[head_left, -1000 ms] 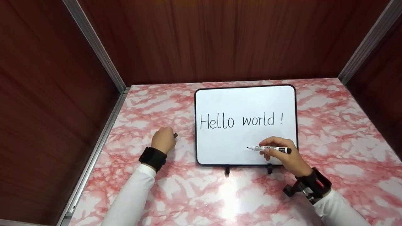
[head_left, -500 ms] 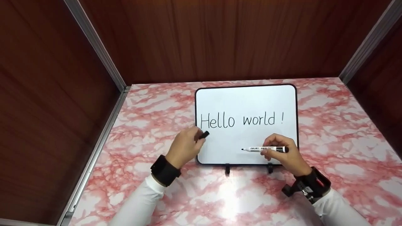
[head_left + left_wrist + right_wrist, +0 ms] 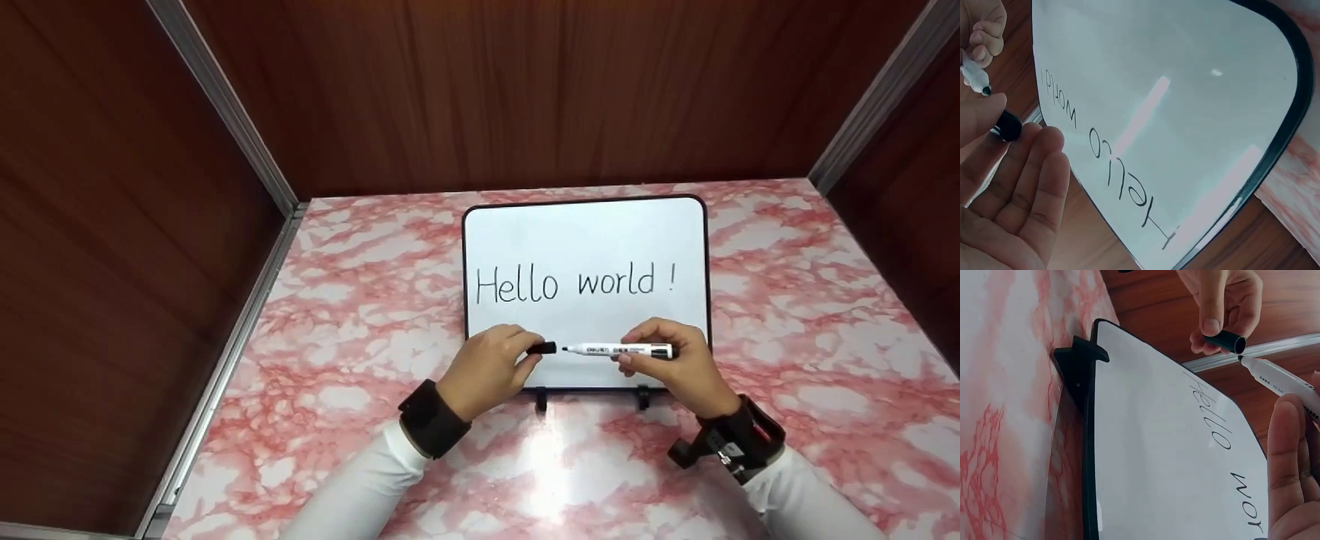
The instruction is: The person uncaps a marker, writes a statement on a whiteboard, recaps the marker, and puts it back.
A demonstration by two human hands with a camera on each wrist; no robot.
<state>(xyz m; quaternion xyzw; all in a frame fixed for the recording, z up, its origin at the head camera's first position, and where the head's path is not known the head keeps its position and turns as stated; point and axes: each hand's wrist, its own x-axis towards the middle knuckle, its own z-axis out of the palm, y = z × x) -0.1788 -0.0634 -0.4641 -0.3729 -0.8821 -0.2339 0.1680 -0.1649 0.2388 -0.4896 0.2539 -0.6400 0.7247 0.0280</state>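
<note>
Between thumb and fingers, my left hand (image 3: 487, 369) pinches a black marker cap (image 3: 542, 348), its open end turned toward the pen. My right hand (image 3: 679, 366) holds a white whiteboard marker (image 3: 611, 350) level, with the dark tip pointing left. A small gap separates tip and cap in the head view. The right wrist view also shows the cap (image 3: 1227, 341) close to the marker tip (image 3: 1244, 360), apart from it. Behind both hands stands a whiteboard (image 3: 585, 232) with a black frame, bearing the words "Hello world !" in black.
Black stand feet (image 3: 541, 399) hold the board's lower edge. It stands on a red-and-white marbled table (image 3: 360, 300). Dark wood panels (image 3: 487, 90) with metal edge strips (image 3: 225, 112) enclose the table at the back and sides.
My left hand has moved right with the cap, from beside the board to in front of its lower part. My right hand has shifted the marker slightly left, its tip now near the cap.
</note>
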